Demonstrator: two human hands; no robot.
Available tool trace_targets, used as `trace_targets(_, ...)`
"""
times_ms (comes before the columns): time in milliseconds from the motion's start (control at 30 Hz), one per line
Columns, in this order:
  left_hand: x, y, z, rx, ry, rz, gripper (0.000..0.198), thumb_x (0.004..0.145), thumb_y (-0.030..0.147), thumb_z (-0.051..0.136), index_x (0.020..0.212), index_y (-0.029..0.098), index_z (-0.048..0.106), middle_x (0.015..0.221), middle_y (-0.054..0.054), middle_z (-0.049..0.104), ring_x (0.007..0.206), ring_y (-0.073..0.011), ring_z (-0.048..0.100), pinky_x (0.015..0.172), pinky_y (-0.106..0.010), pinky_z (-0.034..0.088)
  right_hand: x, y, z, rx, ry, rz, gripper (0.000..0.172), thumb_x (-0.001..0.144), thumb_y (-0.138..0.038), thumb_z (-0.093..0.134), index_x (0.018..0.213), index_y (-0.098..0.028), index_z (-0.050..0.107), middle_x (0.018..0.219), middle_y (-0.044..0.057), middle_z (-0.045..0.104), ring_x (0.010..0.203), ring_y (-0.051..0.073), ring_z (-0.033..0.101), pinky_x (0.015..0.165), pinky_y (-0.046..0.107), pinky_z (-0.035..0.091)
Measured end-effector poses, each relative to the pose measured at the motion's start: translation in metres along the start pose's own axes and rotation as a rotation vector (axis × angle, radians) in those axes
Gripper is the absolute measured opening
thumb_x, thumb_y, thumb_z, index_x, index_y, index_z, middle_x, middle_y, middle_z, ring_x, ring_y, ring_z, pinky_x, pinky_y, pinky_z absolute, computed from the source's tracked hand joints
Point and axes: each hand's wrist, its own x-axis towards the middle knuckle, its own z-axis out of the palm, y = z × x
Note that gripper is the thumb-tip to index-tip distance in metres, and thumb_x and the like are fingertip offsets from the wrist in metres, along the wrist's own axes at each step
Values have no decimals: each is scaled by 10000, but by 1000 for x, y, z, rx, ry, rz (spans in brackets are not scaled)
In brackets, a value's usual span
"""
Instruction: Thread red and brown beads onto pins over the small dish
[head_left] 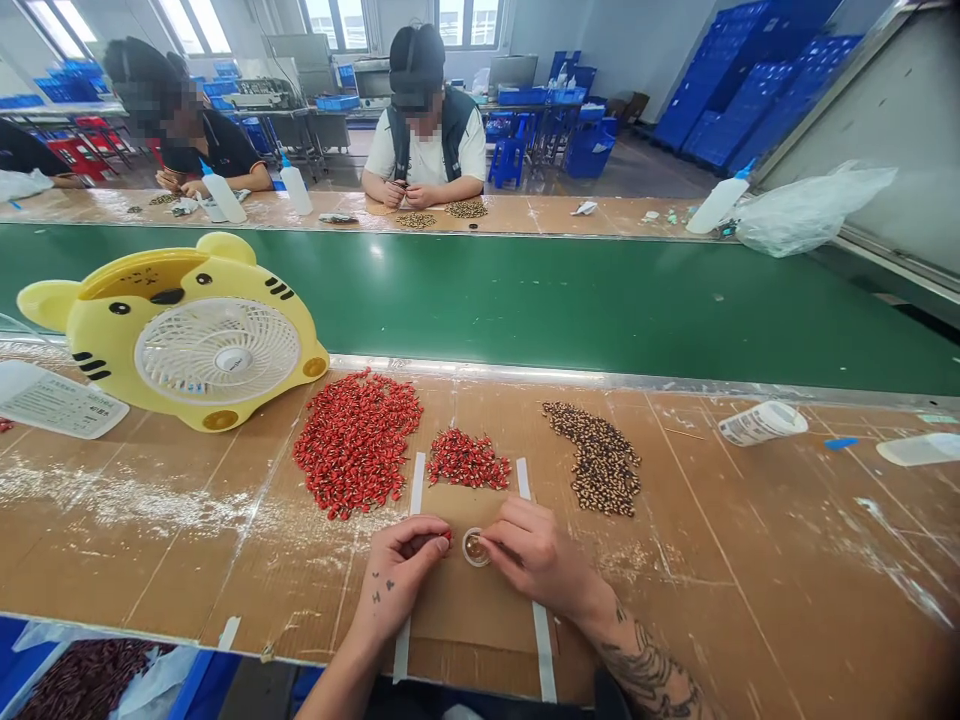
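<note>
My left hand pinches a small red piece between thumb and forefinger. Just right of it, my right hand has its thumb and fingertips pressed together over a small round clear dish; what they pinch, if anything, is too small to make out. Both hands are above a cardboard sheet edged by two white tape strips. Beyond them lies a small pile of red pieces with dark and pale tips. A larger red pile is to the left, and a pile of black-and-tan pieces to the right.
A yellow animal-shaped fan stands at left beside a white bottle. A white tub and another bottle lie at right. Past the green belt, two people work at the opposite bench.
</note>
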Motion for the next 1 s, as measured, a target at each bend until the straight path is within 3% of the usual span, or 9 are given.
trace_targets(400, -2, -2, 4, -111, 11, -64, 100, 734, 235, 769, 818, 185, 791, 746, -36, 768, 690, -158, 679, 660, -222, 520, 1, 4, 0, 23, -38, -2, 243, 965, -190, 513, 754, -158, 629, 698, 41, 577, 693, 167, 469, 670, 307, 330)
trace_targets(700, -4, -6, 6, -49, 13, -29, 119, 734, 244, 764, 829, 179, 795, 771, -54, 770, 696, -173, 678, 647, -235, 520, 1, 5, -4, 72, -74, -13, 219, 939, -188, 534, 740, -168, 623, 671, 28, 571, 663, 162, 474, 649, 305, 336)
trace_targets(1000, -6, -6, 7, -13, -21, 17, 114, 772, 267, 743, 843, 194, 793, 798, -45, 751, 711, -163, 659, 657, -225, 508, 0, -5, -15, 441, 228, 196, 146, 912, -195, 601, 786, -187, 675, 657, 6, 596, 609, 136, 533, 585, 256, 404)
